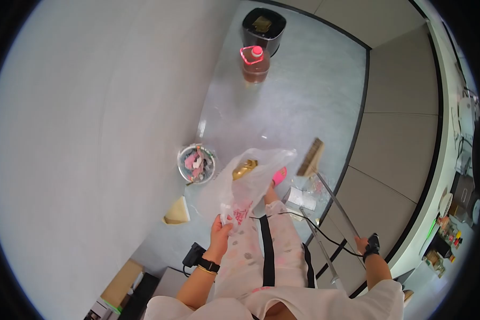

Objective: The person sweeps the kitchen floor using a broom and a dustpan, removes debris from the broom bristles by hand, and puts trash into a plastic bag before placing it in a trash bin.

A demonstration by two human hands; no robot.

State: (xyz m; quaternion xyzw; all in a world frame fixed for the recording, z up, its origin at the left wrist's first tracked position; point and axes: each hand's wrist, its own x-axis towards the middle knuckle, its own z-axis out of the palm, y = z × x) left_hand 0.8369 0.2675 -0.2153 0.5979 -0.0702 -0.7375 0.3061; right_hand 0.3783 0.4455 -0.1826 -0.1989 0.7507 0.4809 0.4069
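My left hand point(220, 234) is closed on the gathered edge of a translucent white plastic bag point(272, 160) with red print, which hangs over my legs. A crumpled gold-coloured item point(244, 169) shows in or behind the thin plastic; I cannot tell which. On the right, my right hand point(364, 245) is wrapped round the long metal handle of a broom point(313, 159), whose bristled head points away from me near the floor. A second metal pole point(325, 253) slants below that handle, beside a white boxy thing point(301, 198).
Against the left wall stands a filled trash bin point(182, 169), with a tan-and-white wedge-shaped thing point(177, 212) nearer me. Farther off are a large jug point(256, 72) with a pink cap and a black bin-like container point(263, 33). Cabinets point(400, 80) line the right side.
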